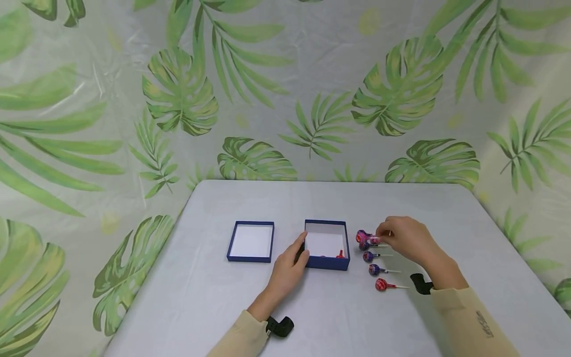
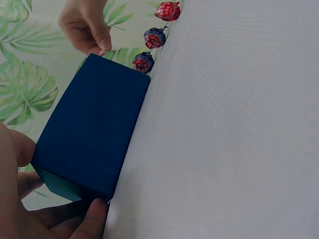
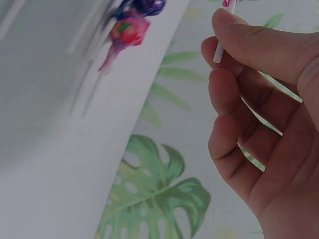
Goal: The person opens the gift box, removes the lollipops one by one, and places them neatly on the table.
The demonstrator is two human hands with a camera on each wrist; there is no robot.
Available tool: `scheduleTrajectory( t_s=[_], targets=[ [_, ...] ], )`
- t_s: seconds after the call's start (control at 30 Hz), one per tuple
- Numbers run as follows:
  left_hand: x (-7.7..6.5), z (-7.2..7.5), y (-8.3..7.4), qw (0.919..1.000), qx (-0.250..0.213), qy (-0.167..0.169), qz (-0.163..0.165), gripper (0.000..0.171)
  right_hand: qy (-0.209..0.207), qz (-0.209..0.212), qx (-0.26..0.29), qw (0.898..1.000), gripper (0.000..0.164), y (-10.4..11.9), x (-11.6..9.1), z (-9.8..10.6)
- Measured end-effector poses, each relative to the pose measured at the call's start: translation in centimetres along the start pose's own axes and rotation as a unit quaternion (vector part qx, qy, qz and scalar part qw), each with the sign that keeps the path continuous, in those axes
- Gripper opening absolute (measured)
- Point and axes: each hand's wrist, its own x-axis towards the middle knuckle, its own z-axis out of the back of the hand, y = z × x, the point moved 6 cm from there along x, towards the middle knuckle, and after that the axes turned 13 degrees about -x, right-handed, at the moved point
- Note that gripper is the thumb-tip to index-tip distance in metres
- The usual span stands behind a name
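In the head view my left hand (image 1: 285, 270) grips the left side of an open blue box (image 1: 327, 263) with a white inside. The left wrist view shows its thumb and fingers round the box's end. A bit of red wrapper (image 1: 340, 254) shows in the box behind its front wall. To the right of the box, my right hand (image 1: 408, 239) pinches a lollipop by its white stick (image 3: 218, 52); its pink wrapper (image 3: 230, 3) is mostly cut off in the right wrist view. Under and beside that hand lie a red-pink lollipop (image 3: 128, 32) and a blue one (image 3: 149, 6).
Blue-wrapped lollipops (image 1: 373, 269) and a red lollipop (image 1: 380, 284) lie in a column right of the box, sticks pointing right. A shallow blue lid (image 1: 251, 259), white inside, lies left of my left hand. A leaf-patterned curtain (image 1: 321, 74) stands behind the white table (image 1: 178, 297).
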Motion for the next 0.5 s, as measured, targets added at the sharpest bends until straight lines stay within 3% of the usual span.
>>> scheduleTrajectory(
  t_s=[0.5],
  targets=[
    [-0.1,-0.1,0.3,0.9999,-0.008,0.002,0.011,0.052,0.017,-0.022,0.002,1.000,0.007,-2.9,-2.0,-1.7]
  ],
)
